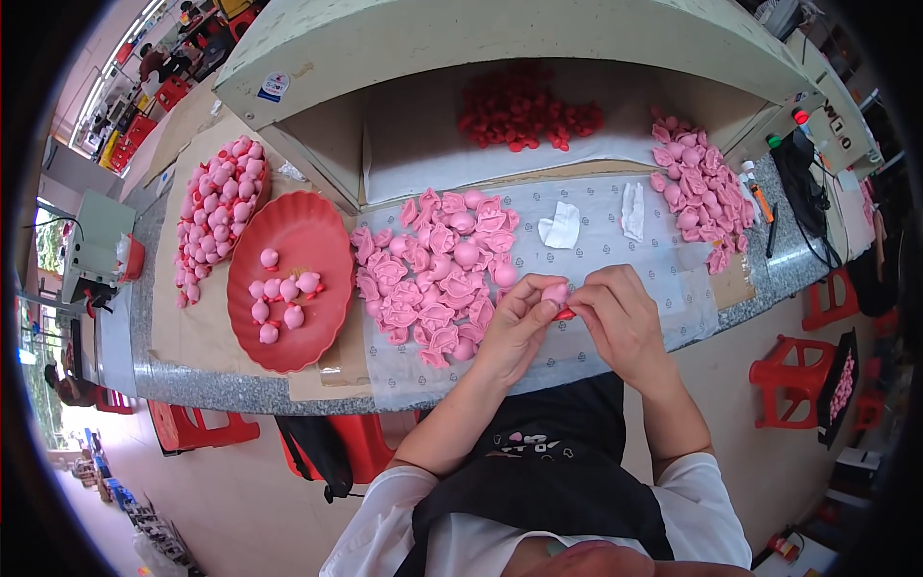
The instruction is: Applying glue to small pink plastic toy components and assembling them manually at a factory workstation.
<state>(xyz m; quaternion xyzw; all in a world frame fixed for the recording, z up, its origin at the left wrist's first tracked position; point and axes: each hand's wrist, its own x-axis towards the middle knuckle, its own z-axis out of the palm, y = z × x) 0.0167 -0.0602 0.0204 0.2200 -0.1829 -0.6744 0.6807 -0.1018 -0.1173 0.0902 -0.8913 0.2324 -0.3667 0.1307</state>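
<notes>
Near the bench's front edge, my left hand (514,325) pinches a small pink ball-shaped piece (555,291) between thumb and fingers. A small red piece (564,314) sits against its underside. My right hand (620,317) has its fingertips closed at the red piece, partly covering it. Just left of my hands lies a heap of pink moulded pieces (437,288), some round and some with petal-like flaps. Farther left, a red scalloped plate (312,231) bears several pink balls with red bits attached.
Many pink balls with red parts (221,207) are heaped beyond the plate. Red pieces (529,106) lie under a pale green shelf (500,37). Another pink heap (702,183) is at right, near markers (760,197). White paper scraps (560,226) lie ahead of my hands.
</notes>
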